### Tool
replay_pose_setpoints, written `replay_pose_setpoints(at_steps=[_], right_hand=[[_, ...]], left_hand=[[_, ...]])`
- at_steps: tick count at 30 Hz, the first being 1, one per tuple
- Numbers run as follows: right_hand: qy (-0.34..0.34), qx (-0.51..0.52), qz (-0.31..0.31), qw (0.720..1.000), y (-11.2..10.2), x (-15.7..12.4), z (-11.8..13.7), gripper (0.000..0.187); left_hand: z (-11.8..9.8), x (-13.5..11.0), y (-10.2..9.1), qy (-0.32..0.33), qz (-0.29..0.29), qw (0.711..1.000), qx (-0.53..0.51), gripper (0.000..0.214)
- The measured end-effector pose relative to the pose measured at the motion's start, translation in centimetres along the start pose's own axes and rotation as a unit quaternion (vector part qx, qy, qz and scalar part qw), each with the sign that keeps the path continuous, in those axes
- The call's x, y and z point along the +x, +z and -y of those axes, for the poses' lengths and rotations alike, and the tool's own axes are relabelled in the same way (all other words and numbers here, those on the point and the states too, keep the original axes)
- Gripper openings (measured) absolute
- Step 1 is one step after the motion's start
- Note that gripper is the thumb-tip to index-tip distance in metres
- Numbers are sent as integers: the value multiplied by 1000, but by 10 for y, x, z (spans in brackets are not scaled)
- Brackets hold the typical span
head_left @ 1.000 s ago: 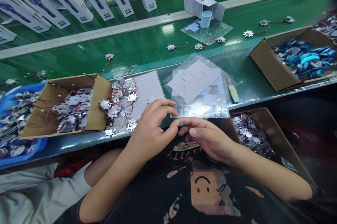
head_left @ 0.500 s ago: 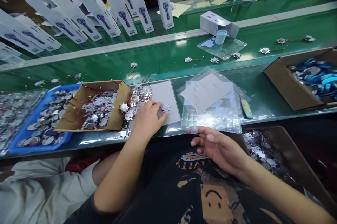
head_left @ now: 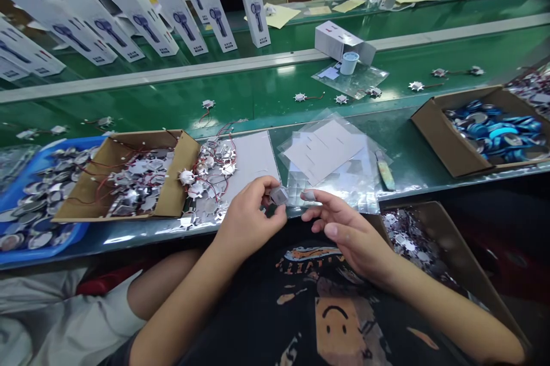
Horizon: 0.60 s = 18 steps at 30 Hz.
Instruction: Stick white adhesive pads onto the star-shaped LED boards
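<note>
My left hand (head_left: 251, 211) is closed, pinching a small silvery part (head_left: 279, 195) with a grey, squarish face between thumb and fingers, just above the bench edge. To its right, my right hand (head_left: 350, 231) has its fingers apart and slightly curled. A small pale, translucent piece (head_left: 307, 196) clings to its index fingertip; the exact kind is unclear. Left of my hands lies a heap of star-shaped metal parts with red wires (head_left: 210, 174), partly on a grey sheet (head_left: 253, 154). Behind my right hand, printed white sheets (head_left: 324, 151) rest on clear plastic.
A cardboard box of wired parts (head_left: 172, 194) overlaps a blue tray of metal discs (head_left: 81, 237). A box of blue rings (head_left: 433, 131) stands right, near a craft knife (head_left: 385, 174). Below is another parts box (head_left: 455, 240). White cartons (head_left: 253, 5) line the back.
My left hand has lifted the small silvery part off the grey sheet and brought it right, close to my right hand. The view has shifted slightly.
</note>
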State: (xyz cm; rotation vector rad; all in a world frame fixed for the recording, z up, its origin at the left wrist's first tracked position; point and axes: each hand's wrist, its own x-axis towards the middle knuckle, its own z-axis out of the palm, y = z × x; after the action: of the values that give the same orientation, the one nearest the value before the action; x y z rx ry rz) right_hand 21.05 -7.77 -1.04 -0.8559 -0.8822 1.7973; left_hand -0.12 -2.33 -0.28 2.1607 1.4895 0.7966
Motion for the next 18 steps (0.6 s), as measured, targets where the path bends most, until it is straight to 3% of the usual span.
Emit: replay_pose_setpoints(at_steps=[4, 10, 18], right_hand=[[-20, -43, 46, 998, 4, 0, -5, 50], [-65, -104, 59, 991, 1, 0, -14, 51], [-70, -119, 66, 988, -1, -1, -14, 51]], left_hand=[[-12, -9, -2, 28, 7, 999, 30, 36], [-19, -11, -1, 50, 15, 997, 58, 34], [-23, -10, 1, 49, 30, 997, 58, 35]])
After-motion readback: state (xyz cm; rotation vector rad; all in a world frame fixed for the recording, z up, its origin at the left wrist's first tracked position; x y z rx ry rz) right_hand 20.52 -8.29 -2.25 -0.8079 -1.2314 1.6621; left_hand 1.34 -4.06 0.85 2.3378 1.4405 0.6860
